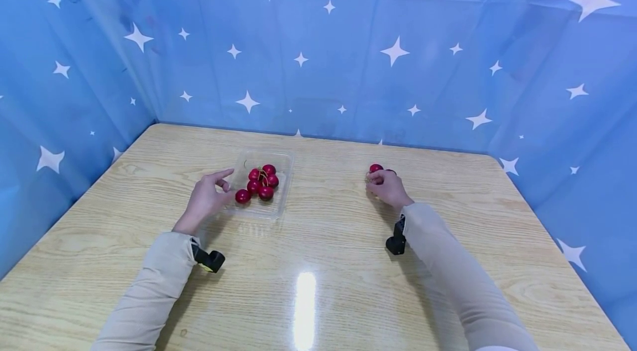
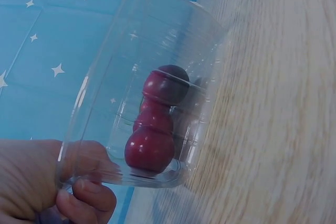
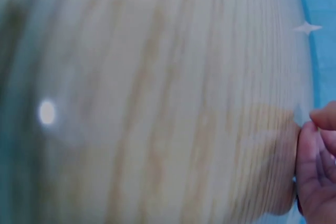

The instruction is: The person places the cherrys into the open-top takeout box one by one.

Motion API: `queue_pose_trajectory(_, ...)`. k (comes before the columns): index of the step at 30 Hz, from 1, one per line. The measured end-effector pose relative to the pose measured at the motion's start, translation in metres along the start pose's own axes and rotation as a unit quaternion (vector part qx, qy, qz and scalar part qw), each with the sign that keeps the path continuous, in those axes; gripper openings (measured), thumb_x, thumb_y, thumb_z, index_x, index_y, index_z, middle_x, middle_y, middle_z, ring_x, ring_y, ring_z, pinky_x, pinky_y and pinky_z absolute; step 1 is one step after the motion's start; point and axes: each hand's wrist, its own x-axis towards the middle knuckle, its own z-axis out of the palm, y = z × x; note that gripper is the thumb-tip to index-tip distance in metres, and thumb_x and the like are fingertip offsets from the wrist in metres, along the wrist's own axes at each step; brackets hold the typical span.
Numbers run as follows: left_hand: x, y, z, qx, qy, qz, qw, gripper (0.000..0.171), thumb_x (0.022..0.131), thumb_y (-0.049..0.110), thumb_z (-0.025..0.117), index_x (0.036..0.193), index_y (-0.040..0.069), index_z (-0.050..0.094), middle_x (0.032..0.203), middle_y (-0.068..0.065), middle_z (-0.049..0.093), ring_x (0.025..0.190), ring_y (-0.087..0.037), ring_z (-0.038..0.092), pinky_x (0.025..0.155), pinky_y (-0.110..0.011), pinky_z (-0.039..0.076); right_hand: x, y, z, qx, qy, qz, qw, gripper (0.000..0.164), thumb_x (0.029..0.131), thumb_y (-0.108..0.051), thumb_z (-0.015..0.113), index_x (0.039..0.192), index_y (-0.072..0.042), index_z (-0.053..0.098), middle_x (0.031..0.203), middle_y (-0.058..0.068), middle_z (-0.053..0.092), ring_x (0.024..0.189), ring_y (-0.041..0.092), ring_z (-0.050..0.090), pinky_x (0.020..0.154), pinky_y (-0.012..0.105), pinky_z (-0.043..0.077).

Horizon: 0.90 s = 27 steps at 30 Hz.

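Note:
A clear plastic container (image 1: 286, 188) stands on the table at left of centre. Several dark red cherries (image 1: 254, 187), some with green stems, lie inside it. My left hand (image 1: 209, 194) holds the container's near-left side; the left wrist view shows the fingers (image 2: 94, 195) curled at its rim. Farther right, my right hand (image 1: 390, 189) is low over the table with fingertips together, pinching at the stems of a small group of cherries (image 1: 376, 167). Those cherries sit just beyond the fingers and are partly hidden by the hand.
The light wood-grain table (image 1: 328, 240) reaches back to a blue curtain (image 1: 343, 25) with white stars, which also hangs along both sides. A bright light reflection (image 1: 304, 309) shows on the tabletop. Each wrist wears a black camera mount.

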Motion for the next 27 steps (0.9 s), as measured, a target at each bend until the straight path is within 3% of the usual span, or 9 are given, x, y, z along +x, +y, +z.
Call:
queue_pose_trajectory(15, 0.0008, 0.0002, 0.0004, 0.000, -0.002, 0.001, 1.0000, 0.053, 0.078, 0.005, 0.059, 0.128, -0.001, 0.044, 0.080, -0.010, 0.052, 0.042, -0.009, 0.030, 0.040, -0.023, 0.028, 0.0004, 0.0007, -0.0025, -0.004, -0.005, 0.012, 1.000, 0.025, 0.083, -0.011, 0.058, 0.103, 0.004, 0.056, 0.096, 0.018, 0.054, 0.079, 0.025, 0.055, 0.060, 0.027, 0.045)
queue_pose_trajectory(27, 0.0010, -0.0013, 0.0001, 0.003, 0.000, 0.005, 1.0000, 0.053, 0.077, 0.005, 0.059, 0.128, -0.001, 0.045, 0.080, -0.009, 0.053, 0.042, -0.009, 0.028, 0.040, -0.023, 0.027, 0.0008, -0.0032, -0.0035, -0.015, -0.027, 0.006, 1.000, 0.018, 0.084, -0.010, 0.057, 0.097, 0.003, 0.056, 0.090, 0.014, 0.054, 0.071, 0.020, 0.054, 0.058, 0.028, 0.043)
